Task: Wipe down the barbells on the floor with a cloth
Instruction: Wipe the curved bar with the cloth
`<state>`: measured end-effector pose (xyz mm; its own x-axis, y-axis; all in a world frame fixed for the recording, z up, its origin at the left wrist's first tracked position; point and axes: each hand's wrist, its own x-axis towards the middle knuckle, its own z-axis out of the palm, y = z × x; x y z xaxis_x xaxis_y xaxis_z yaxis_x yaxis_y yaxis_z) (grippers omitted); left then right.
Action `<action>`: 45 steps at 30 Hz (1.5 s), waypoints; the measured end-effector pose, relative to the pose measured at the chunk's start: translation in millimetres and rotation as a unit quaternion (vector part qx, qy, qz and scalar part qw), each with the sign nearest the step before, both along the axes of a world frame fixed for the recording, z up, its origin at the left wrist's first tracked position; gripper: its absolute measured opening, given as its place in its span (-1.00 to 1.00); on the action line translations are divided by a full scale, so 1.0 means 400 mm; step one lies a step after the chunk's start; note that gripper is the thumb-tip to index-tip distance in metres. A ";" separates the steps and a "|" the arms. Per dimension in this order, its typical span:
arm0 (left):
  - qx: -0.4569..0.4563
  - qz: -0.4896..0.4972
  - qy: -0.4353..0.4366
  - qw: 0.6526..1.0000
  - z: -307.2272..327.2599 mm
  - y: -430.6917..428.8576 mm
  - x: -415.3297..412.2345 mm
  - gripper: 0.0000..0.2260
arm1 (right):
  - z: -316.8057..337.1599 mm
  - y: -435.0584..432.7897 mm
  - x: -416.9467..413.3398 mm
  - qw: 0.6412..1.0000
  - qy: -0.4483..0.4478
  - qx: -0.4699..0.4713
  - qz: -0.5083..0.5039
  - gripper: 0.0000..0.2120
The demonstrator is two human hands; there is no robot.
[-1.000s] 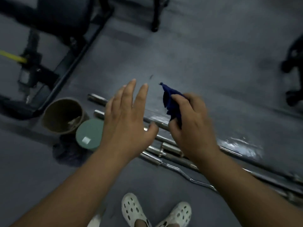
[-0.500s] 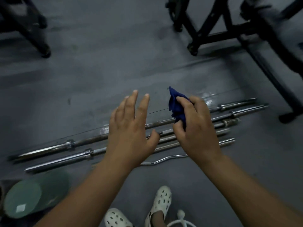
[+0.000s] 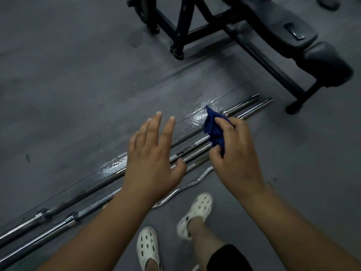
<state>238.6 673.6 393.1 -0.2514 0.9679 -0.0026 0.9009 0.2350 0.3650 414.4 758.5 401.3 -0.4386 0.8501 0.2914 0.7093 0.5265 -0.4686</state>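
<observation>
Right hand (image 3: 235,153), centre-right of frame: fingers (image 3: 221,120) and thumb pinch a bunched blue cloth (image 3: 214,130), held up in the air, not touching metal. Left hand (image 3: 151,155), centre: fingers straight and spread, grasping nothing, palm down above the bars. Barbells (image 3: 93,189) lie side by side on the grey floor (image 3: 78,94), running from lower left to upper right; a curl bar (image 3: 187,185) lies nearest the white clogs (image 3: 197,211). Wet sheen on floor beside the bars. Weight bench (image 3: 293,34) upper right.

Step, as judged: wiping not yet engaged. Next move calls for crouching, lowering the cloth onto a shaft, wrapping it round, sliding along the length.
</observation>
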 end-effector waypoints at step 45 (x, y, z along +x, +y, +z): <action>-0.114 0.005 -0.003 0.994 -1.676 0.305 0.483 -0.18 | -1.653 0.345 0.319 0.984 0.023 -0.134 -0.115 -0.68</action>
